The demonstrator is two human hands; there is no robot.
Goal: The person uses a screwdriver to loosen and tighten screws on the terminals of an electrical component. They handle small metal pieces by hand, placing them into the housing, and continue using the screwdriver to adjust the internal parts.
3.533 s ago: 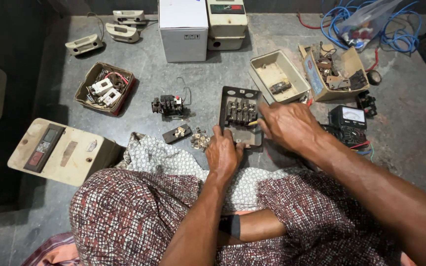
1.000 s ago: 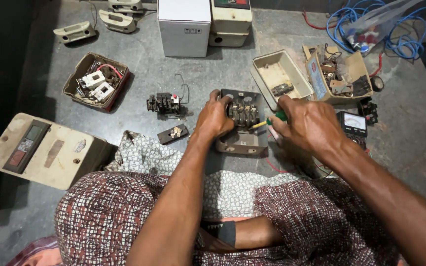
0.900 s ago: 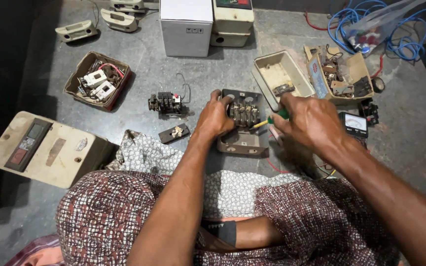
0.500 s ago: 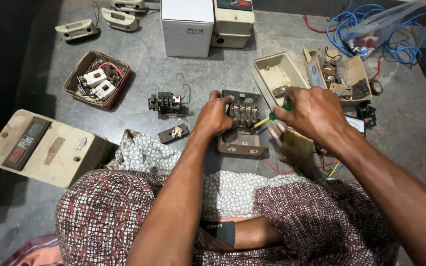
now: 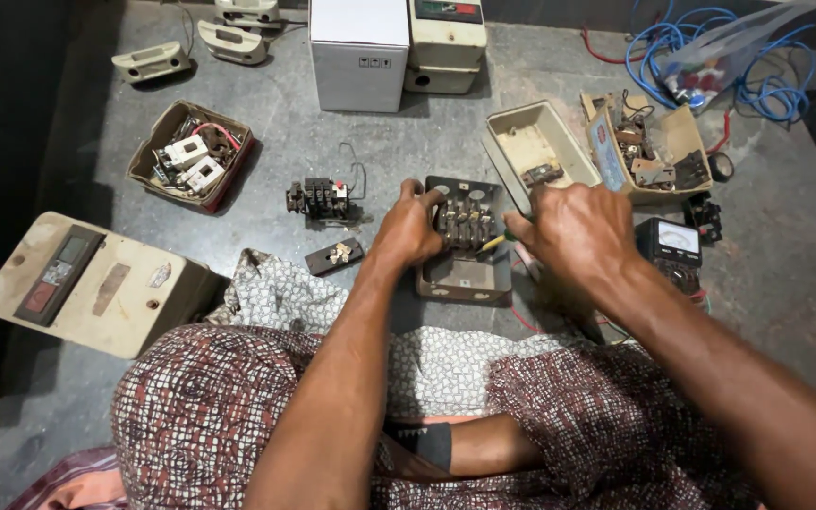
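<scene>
Since half a second ago, little has shifted: both hands stay on the dark rectangular switch unit with its row of metal contacts [image 5: 465,241], which lies on the grey concrete floor [image 5: 332,151] just ahead of the person's patterned-cloth knees.

From the head camera, the left hand [image 5: 411,227] grips the unit's left edge, fingers curled over its top corner. The right hand [image 5: 573,231] is closed around a green-and-yellow-handled screwdriver [image 5: 501,240], whose tip points into the contacts. Right of the unit sits a black analogue meter [image 5: 677,250]; behind it, an open beige metal box [image 5: 535,156]; to its left, a small black contactor block [image 5: 321,198].
</scene>
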